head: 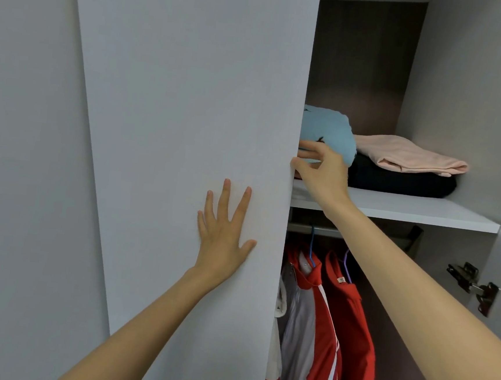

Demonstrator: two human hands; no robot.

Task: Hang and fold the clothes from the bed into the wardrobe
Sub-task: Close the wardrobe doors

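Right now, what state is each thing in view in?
wardrobe door, partly open
left hand, flat on the door
right hand, gripping the door's edge
blue garment, lying on shelf
pink garment, folded atop black garment
black garment, folded on shelf
red jackets, hanging on hangers

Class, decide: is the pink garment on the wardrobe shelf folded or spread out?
Folded: the pink garment lies in a compact layered pile on a black garment, its doubled edge showing in front.
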